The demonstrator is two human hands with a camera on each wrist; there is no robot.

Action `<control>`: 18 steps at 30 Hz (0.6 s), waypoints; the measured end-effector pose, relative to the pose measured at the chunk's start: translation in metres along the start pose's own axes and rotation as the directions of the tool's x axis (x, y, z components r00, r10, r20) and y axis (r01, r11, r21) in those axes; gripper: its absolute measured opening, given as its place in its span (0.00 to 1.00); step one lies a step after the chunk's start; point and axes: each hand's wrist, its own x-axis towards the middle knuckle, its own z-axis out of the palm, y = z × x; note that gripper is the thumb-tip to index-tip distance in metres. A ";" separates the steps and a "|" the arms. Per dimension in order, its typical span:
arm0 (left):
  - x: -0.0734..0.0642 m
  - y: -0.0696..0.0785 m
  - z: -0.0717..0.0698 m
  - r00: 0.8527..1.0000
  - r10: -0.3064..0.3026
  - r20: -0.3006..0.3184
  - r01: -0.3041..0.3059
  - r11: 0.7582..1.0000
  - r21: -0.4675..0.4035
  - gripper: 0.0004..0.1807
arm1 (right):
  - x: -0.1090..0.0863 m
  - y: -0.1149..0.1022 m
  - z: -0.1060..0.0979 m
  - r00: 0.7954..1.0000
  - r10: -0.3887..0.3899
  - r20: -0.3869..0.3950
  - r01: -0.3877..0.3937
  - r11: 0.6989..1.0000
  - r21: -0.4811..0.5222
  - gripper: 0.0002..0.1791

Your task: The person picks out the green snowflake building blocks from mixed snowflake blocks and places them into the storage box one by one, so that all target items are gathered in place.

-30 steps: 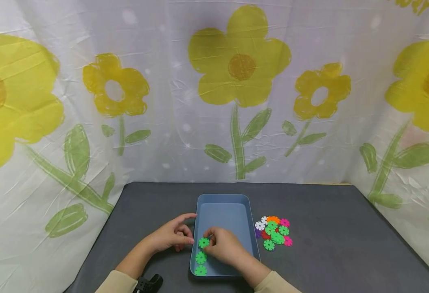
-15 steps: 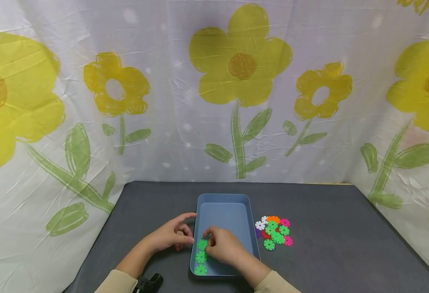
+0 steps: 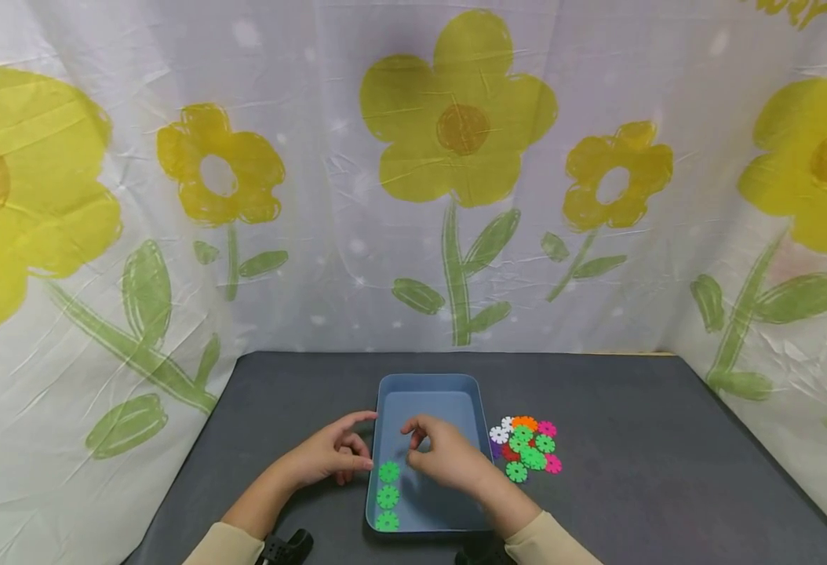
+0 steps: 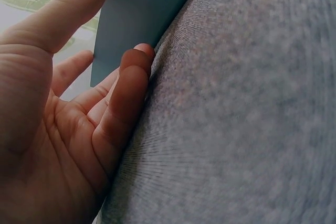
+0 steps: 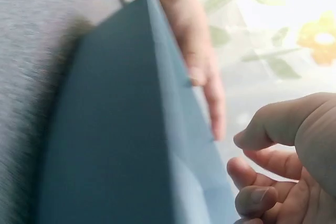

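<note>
A blue-grey rectangular tray [image 3: 442, 502] lies on the dark table. Along its left wall, three green notched discs form a column: the upper one [image 3: 388, 472], the middle one [image 3: 387, 497] and the lower one [image 3: 387, 521]. My left hand [image 3: 332, 451] touches the tray's left edge with thumb and index fingertips, its other fingers loosely bent. Above the tray's middle is my right hand [image 3: 449, 455], with a gap between thumb and index finger and nothing held. The right wrist view shows this hand [image 5: 283, 177] beyond the tray wall, fingers loosely bent.
A loose pile of notched discs [image 3: 526, 447] in green, white, orange, pink, red and purple lies right of the tray. Dark cloth covers the table [image 3: 632, 471]. Behind it hangs a flower-printed curtain [image 3: 336, 235]. Black straps sit near both wrists.
My right hand let go of the upper green disc, now lying above the other two, and moved up and right from it. My left hand stayed at the tray edge.
</note>
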 end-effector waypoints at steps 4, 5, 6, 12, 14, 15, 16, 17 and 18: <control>0.000 -0.001 0.000 1.000 0.001 -0.002 -0.001 1.000 -0.004 0.45 | -0.001 -0.002 -0.016 0.999 -0.019 -0.037 0.017 0.999 -0.033 0.14; 0.000 -0.001 0.000 1.000 0.001 -0.002 -0.001 1.000 -0.004 0.45 | -0.002 -0.002 -0.020 0.998 -0.029 -0.051 0.027 0.999 -0.044 0.14; -0.001 -0.001 -0.001 1.000 0.001 -0.003 -0.001 1.000 -0.003 0.46 | -0.002 -0.002 -0.024 0.997 -0.034 -0.064 0.030 0.998 -0.054 0.14; -0.002 -0.001 -0.001 1.000 0.008 0.000 -0.008 1.000 -0.006 0.46 | -0.008 0.002 -0.051 0.993 -0.018 -0.120 0.013 0.999 -0.043 0.17; -0.001 -0.001 0.000 1.000 0.010 0.003 -0.010 1.000 -0.008 0.46 | -0.010 0.007 -0.061 0.992 -0.007 -0.128 0.005 1.000 -0.019 0.17; -0.001 -0.001 0.000 1.000 0.011 0.005 -0.011 1.000 -0.009 0.46 | -0.011 0.009 -0.065 0.992 -0.001 -0.129 0.000 1.000 -0.006 0.17; -0.001 -0.001 0.000 1.000 0.012 0.007 -0.012 1.000 -0.010 0.46 | -0.012 0.011 -0.070 0.992 0.006 -0.129 -0.005 1.000 0.009 0.17; -0.001 -0.001 0.000 1.000 0.014 0.008 -0.014 1.000 -0.010 0.46 | -0.013 0.012 -0.075 0.992 0.013 -0.129 -0.011 1.000 0.021 0.16; 0.000 -0.001 0.000 1.000 0.014 0.009 -0.013 1.000 -0.010 0.46 | -0.014 0.014 -0.079 0.991 0.019 -0.129 -0.015 0.999 0.032 0.16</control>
